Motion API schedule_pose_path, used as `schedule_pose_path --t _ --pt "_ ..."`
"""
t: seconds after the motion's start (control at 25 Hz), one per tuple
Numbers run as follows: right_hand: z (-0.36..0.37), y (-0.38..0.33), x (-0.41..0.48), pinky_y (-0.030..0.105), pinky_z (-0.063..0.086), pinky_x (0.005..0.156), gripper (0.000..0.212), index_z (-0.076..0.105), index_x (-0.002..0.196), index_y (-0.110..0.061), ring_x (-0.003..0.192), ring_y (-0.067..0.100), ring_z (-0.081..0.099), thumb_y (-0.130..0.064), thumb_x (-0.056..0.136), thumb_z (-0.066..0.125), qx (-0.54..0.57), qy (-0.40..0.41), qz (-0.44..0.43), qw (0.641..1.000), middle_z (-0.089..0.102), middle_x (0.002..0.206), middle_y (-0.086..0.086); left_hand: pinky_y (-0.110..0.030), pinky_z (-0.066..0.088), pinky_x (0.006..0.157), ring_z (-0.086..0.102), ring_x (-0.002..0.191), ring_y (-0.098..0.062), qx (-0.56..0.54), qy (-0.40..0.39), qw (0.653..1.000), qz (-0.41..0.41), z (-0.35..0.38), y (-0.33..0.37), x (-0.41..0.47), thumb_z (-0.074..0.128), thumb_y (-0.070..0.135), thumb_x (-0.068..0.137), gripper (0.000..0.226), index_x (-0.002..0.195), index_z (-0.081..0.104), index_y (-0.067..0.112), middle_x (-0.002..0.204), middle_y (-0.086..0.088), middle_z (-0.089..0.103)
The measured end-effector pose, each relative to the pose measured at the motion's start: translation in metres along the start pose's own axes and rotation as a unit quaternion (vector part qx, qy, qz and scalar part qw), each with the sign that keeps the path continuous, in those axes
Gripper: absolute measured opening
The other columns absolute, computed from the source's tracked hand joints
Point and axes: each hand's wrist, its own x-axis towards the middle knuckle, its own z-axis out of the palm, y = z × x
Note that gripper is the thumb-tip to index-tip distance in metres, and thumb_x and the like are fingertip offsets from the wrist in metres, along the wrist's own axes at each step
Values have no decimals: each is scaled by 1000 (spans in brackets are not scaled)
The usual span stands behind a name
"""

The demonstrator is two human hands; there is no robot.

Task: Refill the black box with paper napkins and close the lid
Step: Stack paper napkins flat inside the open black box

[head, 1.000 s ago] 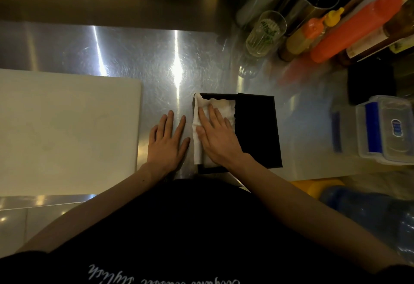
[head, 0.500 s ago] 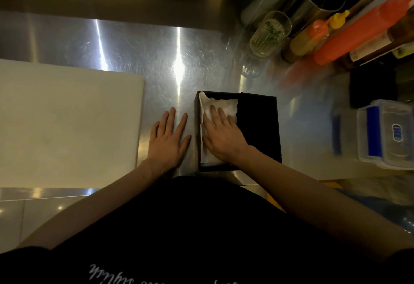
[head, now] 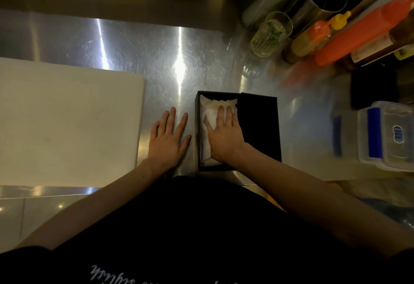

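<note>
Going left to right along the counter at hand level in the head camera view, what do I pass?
White board → left hand → paper napkins in the black box → black lid → clear plastic container.

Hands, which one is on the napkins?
The right hand, flat on the napkins inside the black box; the left hand rests on the steel counter beside it.

Black top [head: 201,227] — pale cursive lettering [head: 125,274] across front; forearms bare, no sleeves visible.
</note>
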Motion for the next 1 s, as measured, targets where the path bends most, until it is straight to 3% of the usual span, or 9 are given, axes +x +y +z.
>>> schedule_pose_path --t 0.08,0.16,0.44,0.64,0.8,1.0 --pt "1 -6 1 56 8 116 92 -2 153 -12 146 46 2 -57 90 47 73 78 -17 994 0 158 29 -44 16 114 16 151 -31 0 -2 1000 0 0 0 0 29 52 100 63 157 17 27 165 -14 12" --pt "3 -9 4 52 11 117 86 -2 152 -5 147 41 4 -47 93 46 90 101 -35 990 2 160 24 -44 16 114 15 151 -32 0 -2 1000 0 0 -1 0 29 52 100 63 157 17 27 165 -14 12" --pt "1 -3 3 57 12 115 75 -2 153 -12 145 49 -3 -49 98 33 22 -17 -58 998 -12 159 25 -43 15 115 15 151 -31 -5 -5 1000 -2 -2 1 0 28 52 100 63 157 17 27 165 -13 12" --pt "-10 -3 3 64 5 113 91 -11 152 -12 141 56 -4 -48 92 47 -81 -92 -21 992 -12 155 33 -43 13 115 12 151 -31 -8 -11 1000 -4 -3 1 0 23 54 99 64 157 15 28 165 -13 9" --pt "-13 -12 1 62 5 116 88 -8 151 -5 143 52 -4 -46 94 45 -17 -39 11 999 -8 156 32 -43 12 116 11 152 -30 -14 -15 1000 -5 -3 1 0 22 54 99 64 157 13 28 165 -12 8" --pt "-1 -9 6 51 7 119 83 -9 150 1 148 37 -5 -37 96 43 89 41 -60 993 -8 160 22 -45 16 115 14 151 -31 -13 -10 1000 -5 -3 2 0 25 52 99 64 157 17 27 165 -14 12"
